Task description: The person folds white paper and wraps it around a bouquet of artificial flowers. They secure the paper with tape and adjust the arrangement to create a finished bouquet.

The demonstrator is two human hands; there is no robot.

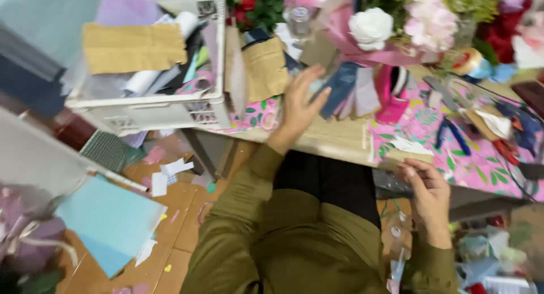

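Note:
My left hand [302,101] reaches forward over the wooden table edge [334,141], fingers spread and empty, close to dark blue and pale paper strips [343,87] that hang from the pile. My right hand [428,192] rests low at the table's front edge, fingers curled by a clear plastic wrap [396,237]; whether it grips the wrap is unclear. Both sleeves are olive green.
A white plastic crate [153,110] full of paper and cardboard sits at the left. Artificial flowers, including a white rose [371,27], crowd the back. Pink floral paper [453,158], blue pliers [450,132] and a tape roll [470,61] lie right. Light blue sheets [110,220] lie on the floor.

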